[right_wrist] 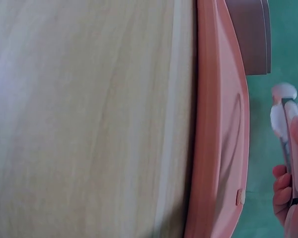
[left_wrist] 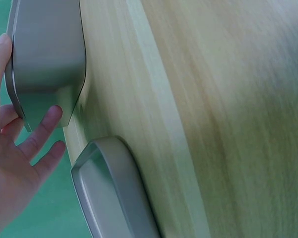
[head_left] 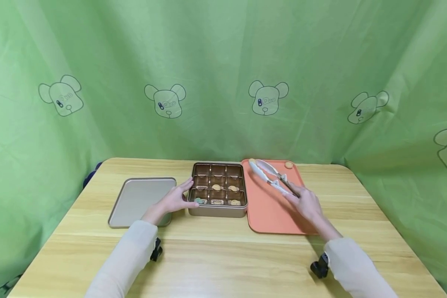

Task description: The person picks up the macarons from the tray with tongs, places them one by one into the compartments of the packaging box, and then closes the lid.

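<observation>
A square tin (head_left: 217, 212) holds a brown divided insert; several cookies (head_left: 216, 187) lie in its middle and front compartments, one greenish (head_left: 198, 200). My left hand (head_left: 175, 199) touches the tin's left side, thumb by the front corner; in the left wrist view its fingers are spread along the tin. My right hand (head_left: 307, 203) grips white-tipped tongs (head_left: 258, 170) over the orange tray (head_left: 270, 215). A cookie (head_left: 252, 160) shows at the tongs' tips, close to the tin's back right corner. In the right wrist view, fingers wrap the tongs' handle.
A shallow metal lid (head_left: 141, 203) lies on the table left of the tin. One cookie (head_left: 288, 165) rests in the tray's far right corner. The tray's left edge lies against the tin. A green curtain (head_left: 216, 132) hangs behind the wooden table (head_left: 208, 256).
</observation>
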Available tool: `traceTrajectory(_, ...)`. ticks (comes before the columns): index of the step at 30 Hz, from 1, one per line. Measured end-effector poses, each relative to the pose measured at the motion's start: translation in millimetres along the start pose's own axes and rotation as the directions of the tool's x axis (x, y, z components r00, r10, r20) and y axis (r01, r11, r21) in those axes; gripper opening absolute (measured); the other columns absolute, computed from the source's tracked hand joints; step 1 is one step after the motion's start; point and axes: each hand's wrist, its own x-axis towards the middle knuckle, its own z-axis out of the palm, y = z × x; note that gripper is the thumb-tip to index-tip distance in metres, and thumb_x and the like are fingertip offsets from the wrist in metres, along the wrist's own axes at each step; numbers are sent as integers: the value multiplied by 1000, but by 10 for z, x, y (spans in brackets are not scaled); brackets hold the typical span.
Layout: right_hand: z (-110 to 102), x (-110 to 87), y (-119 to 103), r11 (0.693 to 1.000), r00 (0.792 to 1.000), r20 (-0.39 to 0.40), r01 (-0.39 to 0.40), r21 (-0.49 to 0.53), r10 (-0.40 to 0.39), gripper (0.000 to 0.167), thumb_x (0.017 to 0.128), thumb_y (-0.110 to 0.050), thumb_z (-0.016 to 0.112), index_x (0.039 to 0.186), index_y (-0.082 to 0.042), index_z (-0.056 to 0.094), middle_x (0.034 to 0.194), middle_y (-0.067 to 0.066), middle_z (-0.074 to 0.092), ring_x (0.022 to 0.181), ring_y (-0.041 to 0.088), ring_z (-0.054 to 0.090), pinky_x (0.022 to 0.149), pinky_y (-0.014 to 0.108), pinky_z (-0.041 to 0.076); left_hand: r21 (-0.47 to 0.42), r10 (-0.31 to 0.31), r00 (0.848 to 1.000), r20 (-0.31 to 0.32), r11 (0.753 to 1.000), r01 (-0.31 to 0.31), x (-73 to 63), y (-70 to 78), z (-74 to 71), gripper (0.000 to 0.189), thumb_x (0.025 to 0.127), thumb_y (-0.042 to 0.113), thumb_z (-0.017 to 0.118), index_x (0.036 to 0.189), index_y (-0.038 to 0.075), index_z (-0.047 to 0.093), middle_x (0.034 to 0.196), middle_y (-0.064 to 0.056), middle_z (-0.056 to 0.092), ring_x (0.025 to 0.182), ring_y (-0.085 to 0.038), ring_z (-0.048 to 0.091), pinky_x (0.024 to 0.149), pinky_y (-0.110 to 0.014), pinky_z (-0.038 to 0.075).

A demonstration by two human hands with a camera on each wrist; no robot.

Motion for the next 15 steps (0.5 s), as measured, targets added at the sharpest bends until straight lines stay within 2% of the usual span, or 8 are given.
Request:
traceTrajectory(2, 8, 4, -10, 999, 999, -9, 34, 11, -33, 55, 86, -36, 62, 129, -3, 51, 114, 25, 59, 90, 42, 56, 71, 53, 45, -4, -5, 1000, 1, 1000, 5, -1, 1, 1, 90, 75, 36, 73, 140, -4, 25, 151, -14, 14, 123, -34, 41, 110, -45, 17)
traceTrajectory(4, 11, 18, -20, 997, 997, -17, 74, 20, -74, 54, 85, -34, 63, 129, -5, 51, 106, 22, 62, 83, 35, 55, 68, 49, 45, -5, -5, 1000, 0, 1000, 5, 0, 2, 3, 90, 75, 36, 73, 140, -5, 25, 151, -15, 14, 95, -33, 58, 110, -45, 20)
traceTrajectory(6, 13, 34, -36, 993, 992, -28, 121, 18, -120, 52, 84, -31, 65, 128, -6, 52, 97, 18, 64, 77, 30, 53, 65, 44, 44, -3, -6, 1000, 4, 1000, 6, 2, 5, 4, 90, 75, 36, 73, 140, -4, 25, 151, -14, 14, 67, -32, 55, 110, -45, 21)
traceTrajectory(8, 9, 49, -63, 987, 987, -32, 157, 17, -157, 52, 83, -29, 67, 128, -7, 53, 87, 13, 62, 72, 25, 50, 63, 40, 43, -6, -6, 1000, 9, 1000, 6, 4, 9, 5, 90, 75, 36, 72, 140, -4, 25, 151, -14, 13, 64, -36, 54, 109, -45, 23)
traceTrajectory(11, 7, 69, -127, 979, 979, -27, 200, 22, -200, 52, 81, -27, 69, 127, -6, 54, 89, 11, 62, 73, 23, 50, 65, 39, 43, 6, -3, 1000, 4, 1000, 3, 0, 14, 9, 90, 75, 37, 72, 140, -5, 26, 151, -15, 14, 98, -38, 56, 110, -45, 21)
traceTrajectory(13, 10, 81, -181, 977, 978, -8, 211, 27, -211, 53, 81, -27, 69, 128, -7, 54, 91, 10, 61, 74, 22, 50, 67, 39, 44, 9, 0, 1000, 1, 1000, 0, -3, 14, 10, 89, 75, 36, 72, 140, -5, 26, 150, -16, 15, 96, -36, 56, 109, -46, 23)
traceTrajectory(14, 15, 88, -211, 976, 976, 2, 217, 25, -217, 53, 81, -28, 69, 128, -8, 54, 92, 11, 61, 75, 22, 50, 67, 39, 44, 6, 0, 1000, 2, 1000, 0, -6, 14, 10, 89, 75, 36, 72, 140, -6, 26, 150, -17, 15, 79, -33, 58, 109, -46, 24)
traceTrajectory(15, 23, 95, -242, 975, 975, 12, 220, 22, -220, 53, 81, -29, 68, 128, -8, 53, 92, 10, 60, 74, 21, 49, 66, 38, 44, 6, 3, 1000, -1, 1000, -3, -8, 14, 9, 89, 76, 36, 72, 139, -6, 26, 150, -17, 15, 73, -27, 57, 109, -46, 24)
